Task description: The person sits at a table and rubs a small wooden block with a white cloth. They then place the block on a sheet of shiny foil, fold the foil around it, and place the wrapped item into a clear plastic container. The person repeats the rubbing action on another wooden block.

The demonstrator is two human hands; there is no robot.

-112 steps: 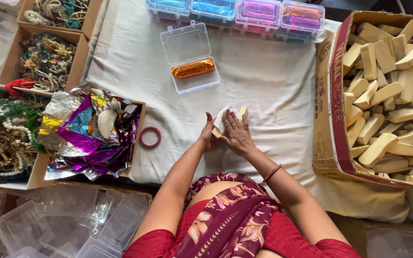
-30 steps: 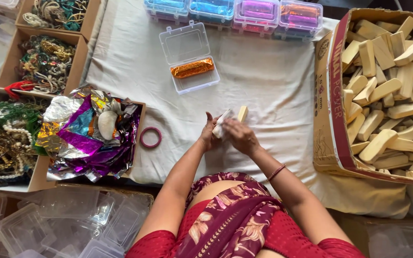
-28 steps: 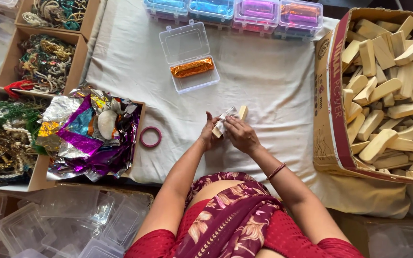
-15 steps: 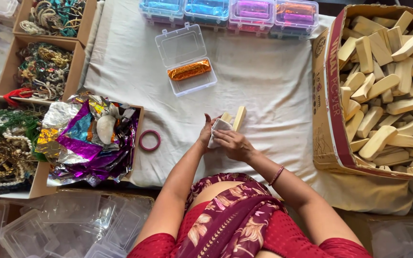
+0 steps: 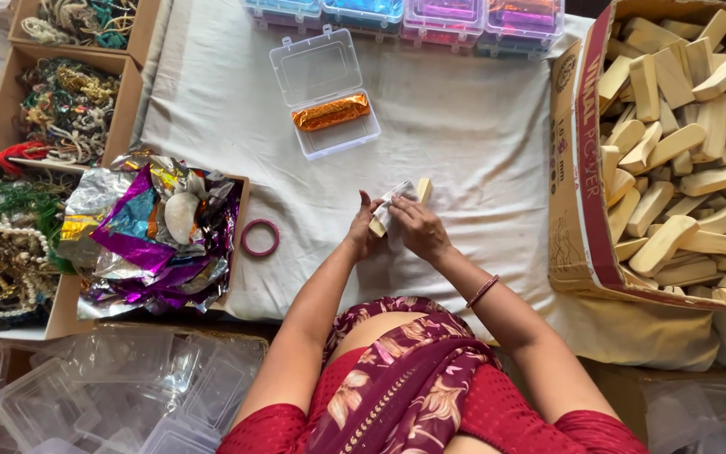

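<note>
My left hand and my right hand together hold a pale wooden block partly wrapped in a sheet of silver foil, just above the white cloth. The block's upper end sticks out bare past my fingers. Farther up the cloth lies an open clear plastic case with an orange-foil-wrapped block inside. A pink ring of tape rests to the left of my hands.
A cardboard box full of bare wooden blocks stands at right. A box of crumpled coloured foil and boxes of beads and cords sit at left. Coloured plastic cases line the top; empty clear cases lie bottom left.
My hands have kept working the foil around the block, turning it slightly; the view shifted a little. Nothing else has moved.
</note>
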